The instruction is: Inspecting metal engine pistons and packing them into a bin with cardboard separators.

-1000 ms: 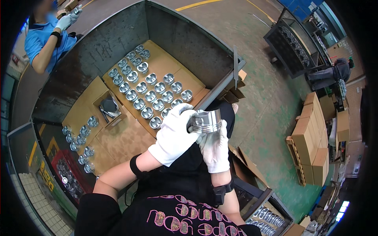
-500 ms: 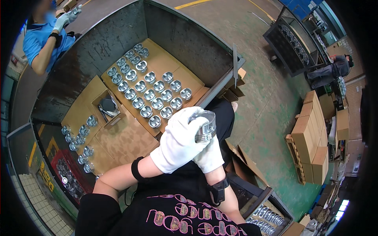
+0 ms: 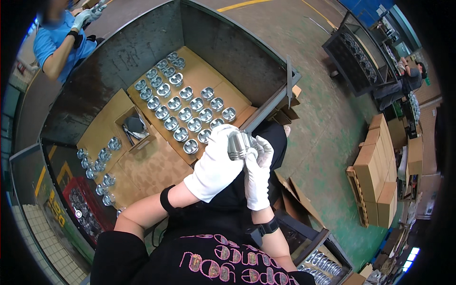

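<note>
Both my hands wear white gloves and hold one shiny metal piston (image 3: 239,144) in front of my chest. My left hand (image 3: 216,164) wraps over it from the left and above. My right hand (image 3: 258,172) supports it from the right and below. Just beyond my hands stands a large grey metal bin (image 3: 118,57) lined with brown cardboard (image 3: 199,78). Several rows of the same pistons (image 3: 187,111) stand upright on the cardboard, open ends up. The nearest of them lies a little left of my left hand.
More pistons (image 3: 97,164) line the bin's left part beside a small open cardboard box (image 3: 135,127). A person in a blue shirt (image 3: 61,40) stands at the bin's far left. Stacked cartons (image 3: 377,180) sit right on the green floor. A tray of parts (image 3: 323,263) lies lower right.
My hands have turned the piston between them; my left hand has shifted over its top, and my right hand has slid to its right side. The person in blue has raised their gloved hands.
</note>
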`<move>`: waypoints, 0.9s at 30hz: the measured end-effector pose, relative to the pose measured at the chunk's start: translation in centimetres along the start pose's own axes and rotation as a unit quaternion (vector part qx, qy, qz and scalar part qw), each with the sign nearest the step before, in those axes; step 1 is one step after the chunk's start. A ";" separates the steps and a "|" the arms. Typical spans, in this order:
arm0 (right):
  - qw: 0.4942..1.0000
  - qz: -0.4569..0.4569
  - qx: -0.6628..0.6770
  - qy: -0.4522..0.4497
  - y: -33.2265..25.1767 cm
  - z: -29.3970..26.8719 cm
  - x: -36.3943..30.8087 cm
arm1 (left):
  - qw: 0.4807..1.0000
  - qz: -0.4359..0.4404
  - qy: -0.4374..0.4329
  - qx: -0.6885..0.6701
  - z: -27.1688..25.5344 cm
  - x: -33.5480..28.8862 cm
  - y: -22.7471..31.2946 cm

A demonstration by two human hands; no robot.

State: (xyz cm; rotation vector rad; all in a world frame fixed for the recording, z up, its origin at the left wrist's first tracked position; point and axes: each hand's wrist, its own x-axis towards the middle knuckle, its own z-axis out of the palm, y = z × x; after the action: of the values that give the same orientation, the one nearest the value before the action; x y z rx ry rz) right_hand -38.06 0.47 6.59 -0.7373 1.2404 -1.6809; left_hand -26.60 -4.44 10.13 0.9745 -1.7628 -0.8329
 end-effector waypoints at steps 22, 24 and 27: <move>0.996 0.017 0.072 -0.042 -1.6 -0.2 1.3 | 0.999 0.016 -0.015 0.034 -0.8 0.7 -0.4; 0.997 -0.069 -0.020 -0.022 -1.0 0.2 1.4 | 0.999 0.014 -0.012 0.041 -0.5 0.7 -0.7; 0.989 -0.076 -0.126 0.022 -2.1 1.1 0.5 | 0.998 0.008 -0.014 0.056 -0.2 0.5 -1.1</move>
State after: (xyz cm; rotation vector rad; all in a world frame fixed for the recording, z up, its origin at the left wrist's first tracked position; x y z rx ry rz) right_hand -37.95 -0.22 8.94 -0.9733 1.4762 -1.6878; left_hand -26.23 -5.40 9.42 1.0247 -1.8550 -0.7483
